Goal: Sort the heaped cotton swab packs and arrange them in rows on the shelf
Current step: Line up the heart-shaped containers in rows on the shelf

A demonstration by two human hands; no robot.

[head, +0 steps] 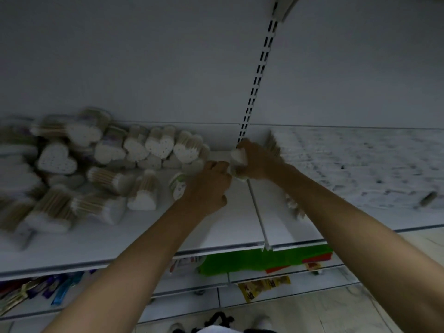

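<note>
A heap of heart-shaped cotton swab packs (79, 164) lies jumbled on the left half of the white shelf (149, 234). On the right half, packs stand in tight rows (348, 164). My right hand (257, 162) is shut on one swab pack (238, 156) near the slotted upright at the shelf's middle, just left of the rows. My left hand (206, 186) is closed right beside it, its fingers touching the lower end of that same pack. A round pack (178, 186) lies just left of my left hand.
A slotted metal upright (258, 78) runs up the white back wall. A divider seam (258, 212) splits the shelf. One loose item (427, 199) lies at the front right of the rows. Lower shelves hold coloured packets (264, 260) and small tubes (48, 289).
</note>
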